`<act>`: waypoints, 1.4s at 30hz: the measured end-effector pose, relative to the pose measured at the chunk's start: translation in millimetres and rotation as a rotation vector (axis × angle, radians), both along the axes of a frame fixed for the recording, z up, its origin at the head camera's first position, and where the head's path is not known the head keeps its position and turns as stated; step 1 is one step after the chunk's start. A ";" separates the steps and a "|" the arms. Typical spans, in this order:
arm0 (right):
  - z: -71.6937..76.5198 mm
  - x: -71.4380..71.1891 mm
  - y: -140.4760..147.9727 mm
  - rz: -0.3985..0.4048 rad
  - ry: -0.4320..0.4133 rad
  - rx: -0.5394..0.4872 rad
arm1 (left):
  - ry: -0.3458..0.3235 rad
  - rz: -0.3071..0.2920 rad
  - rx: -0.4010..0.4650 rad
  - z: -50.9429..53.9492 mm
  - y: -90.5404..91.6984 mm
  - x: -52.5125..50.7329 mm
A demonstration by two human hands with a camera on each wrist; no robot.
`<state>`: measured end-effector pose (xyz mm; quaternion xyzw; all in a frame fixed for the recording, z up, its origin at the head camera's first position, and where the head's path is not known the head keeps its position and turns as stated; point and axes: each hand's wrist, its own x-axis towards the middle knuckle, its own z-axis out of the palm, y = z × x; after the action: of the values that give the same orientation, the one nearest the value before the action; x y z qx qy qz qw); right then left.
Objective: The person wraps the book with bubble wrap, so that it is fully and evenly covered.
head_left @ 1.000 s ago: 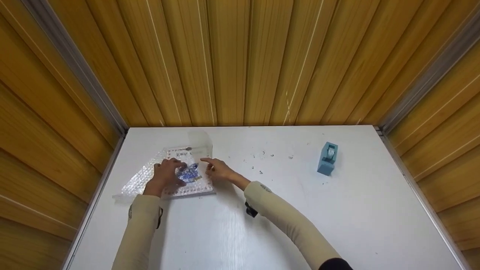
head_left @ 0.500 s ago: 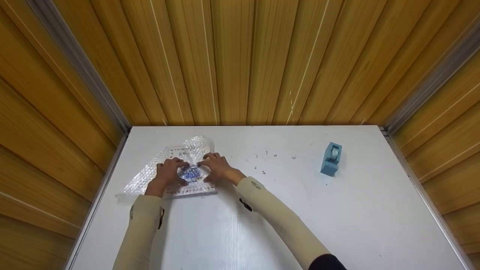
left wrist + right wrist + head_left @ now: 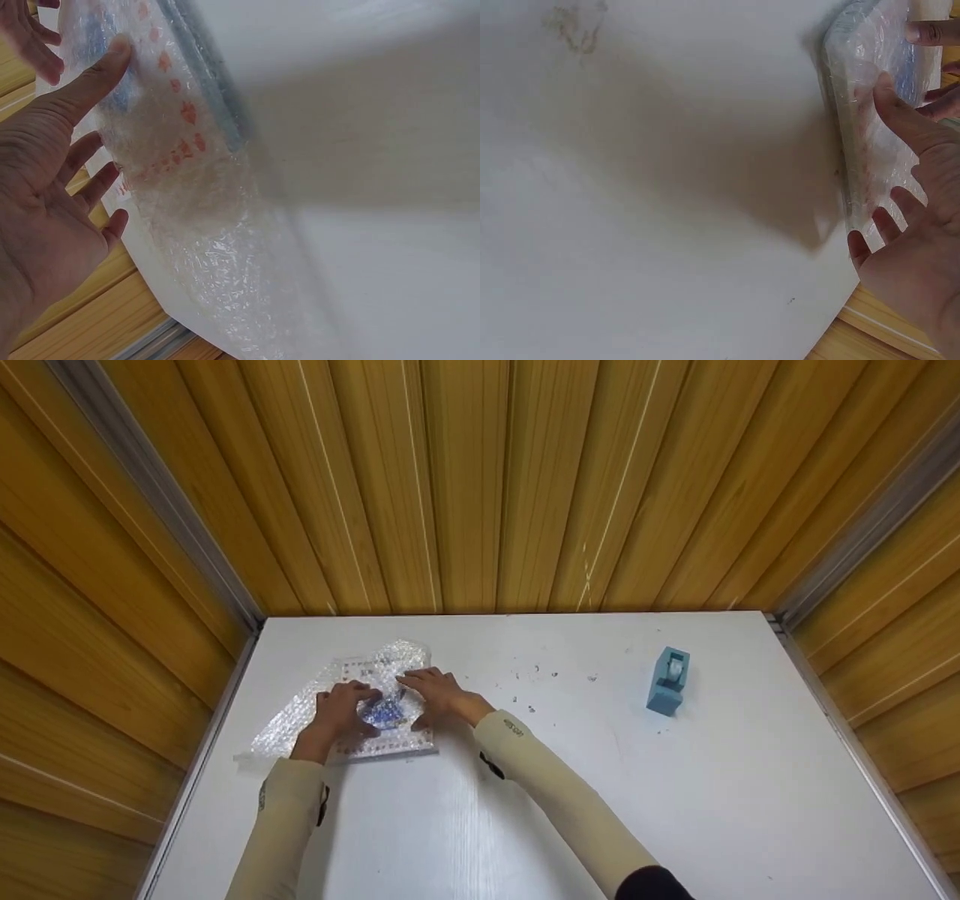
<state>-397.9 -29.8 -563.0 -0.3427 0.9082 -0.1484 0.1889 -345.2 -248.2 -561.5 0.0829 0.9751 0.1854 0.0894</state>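
Note:
A flat rectangular item (image 3: 386,745), white with a blue picture in its middle and small red marks along its border, lies under clear bubble wrap (image 3: 289,727) at the table's left. My left hand (image 3: 339,712) rests on its left part, thumb laid straight over the wrap (image 3: 202,195) in the left wrist view. Opposite it, my right hand (image 3: 441,696) touches the wrap on the right part, fingers spread. From the right wrist, the thumb of my right hand (image 3: 922,217) lies on the wrapped top. Neither hand shows a grip. The hands hide parts of the picture.
A blue tape dispenser (image 3: 667,682) with a roll in it stands at the right of the white table (image 3: 540,802). Small dark specks (image 3: 531,709) are scattered mid-table. Wood-patterned panels (image 3: 480,487) rise behind and at both sides.
My right hand has moved left onto the item, and a bubble wrap flap now lies over its right and upper part. The flap has flattened since half a second ago. My left hand stays in place.

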 end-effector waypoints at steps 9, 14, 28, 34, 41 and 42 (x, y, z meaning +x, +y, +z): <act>14.3 8.0 -11.7 -0.019 0.048 0.198 | -0.018 -0.042 0.013 -2.9 -3.1 6.0; 18.9 12.6 -19.7 -0.027 0.097 0.266 | -0.028 -0.048 0.006 -5.0 -5.6 13.0; 19.0 17.8 -19.6 -0.113 0.066 0.172 | 0.099 0.301 0.193 -2.7 -92.7 80.6; 17.1 18.7 -22.9 -0.118 0.065 0.142 | -0.197 0.443 0.404 -10.2 -145.0 126.7; 20.1 13.0 -21.7 -0.133 0.050 0.149 | -0.326 0.528 0.671 -20.7 -144.4 132.5; 20.2 12.3 -21.1 -0.133 0.052 0.149 | -0.328 0.528 0.693 -22.6 -141.9 130.1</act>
<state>-385.6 -50.9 -542.8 -0.2701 0.9421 -0.0836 0.1801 -215.1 -390.1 -584.1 -0.1735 0.8162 0.5275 0.1593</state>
